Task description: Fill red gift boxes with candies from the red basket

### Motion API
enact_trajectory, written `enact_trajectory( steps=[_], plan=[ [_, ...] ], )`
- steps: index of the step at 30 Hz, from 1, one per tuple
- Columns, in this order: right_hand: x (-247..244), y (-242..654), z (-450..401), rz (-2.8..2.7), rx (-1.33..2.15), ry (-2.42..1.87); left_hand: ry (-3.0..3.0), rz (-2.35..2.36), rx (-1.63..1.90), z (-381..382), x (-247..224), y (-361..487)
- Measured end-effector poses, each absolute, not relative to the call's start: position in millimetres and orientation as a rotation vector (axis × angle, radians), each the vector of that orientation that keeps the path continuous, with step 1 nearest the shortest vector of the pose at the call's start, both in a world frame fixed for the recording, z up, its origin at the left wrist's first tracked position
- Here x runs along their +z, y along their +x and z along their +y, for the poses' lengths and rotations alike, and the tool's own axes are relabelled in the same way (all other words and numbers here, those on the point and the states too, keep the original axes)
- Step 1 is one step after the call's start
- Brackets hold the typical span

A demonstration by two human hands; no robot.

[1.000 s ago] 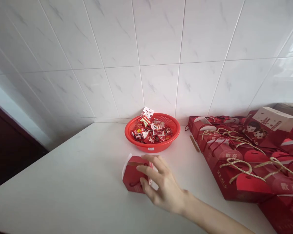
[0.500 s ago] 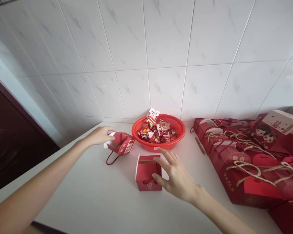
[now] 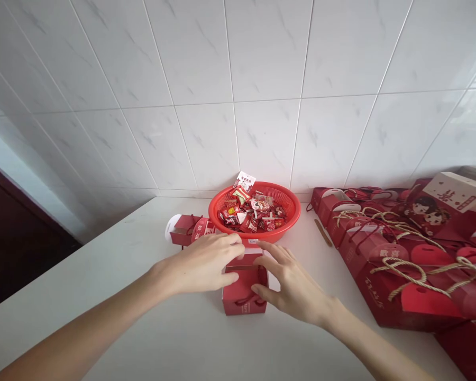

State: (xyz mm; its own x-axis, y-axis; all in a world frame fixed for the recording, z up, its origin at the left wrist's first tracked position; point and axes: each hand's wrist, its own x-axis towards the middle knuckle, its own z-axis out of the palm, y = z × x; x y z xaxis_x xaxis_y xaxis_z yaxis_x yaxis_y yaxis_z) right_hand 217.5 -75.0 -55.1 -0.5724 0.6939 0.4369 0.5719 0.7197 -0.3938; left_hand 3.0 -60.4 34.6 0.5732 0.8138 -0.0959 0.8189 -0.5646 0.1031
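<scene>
An open red gift box [image 3: 244,305] stands on the white table in front of the basket, its inside facing up. My left hand [image 3: 206,263] is at the box's left side, thumb and fingers apart over its edge. At the right side my right hand [image 3: 291,283] has its fingers spread, the fingertips by the box's rim and white flap. Whether the fingertips touch the box is hard to tell. Another red box [image 3: 182,228] with a dark red cord lies to the left, partly behind my left hand.
A red plastic basket [image 3: 293,214] of wrapped sweets [image 3: 262,211] stands near the tiled wall. Many red boxes [image 3: 381,280] with rope handles fill the right side. A thin brown strip [image 3: 323,233] lies between them and the basket.
My left hand has let go of the left box and moved right to the middle box. The left box now rests against the basket. My right hand has stayed beside the middle box.
</scene>
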Motion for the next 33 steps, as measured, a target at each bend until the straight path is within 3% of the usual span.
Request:
enact_trajectory(
  steps=[11, 18, 26, 33],
  plan=[
    [-27.3, 249.1, -75.3, -2.374, 0.348, -0.919, 2.594, 1.296, 0.090, -23.8, 24.6, 20.6],
    [-15.9, 267.5, -69.5, -2.465, 0.283, -0.968, 2.554, 1.203, 0.394, -10.3, 3.4, 44.2],
    [-13.6, 279.1, -68.4, -2.532, 0.249, -1.048, 2.430, 1.308, 0.379, -9.1, -15.4, 47.6],
    [1.6, 299.4, -68.1, -2.534, 0.696, -0.971, 2.285, 1.312, 0.129, -28.1, -1.9, 32.1]
  ],
)
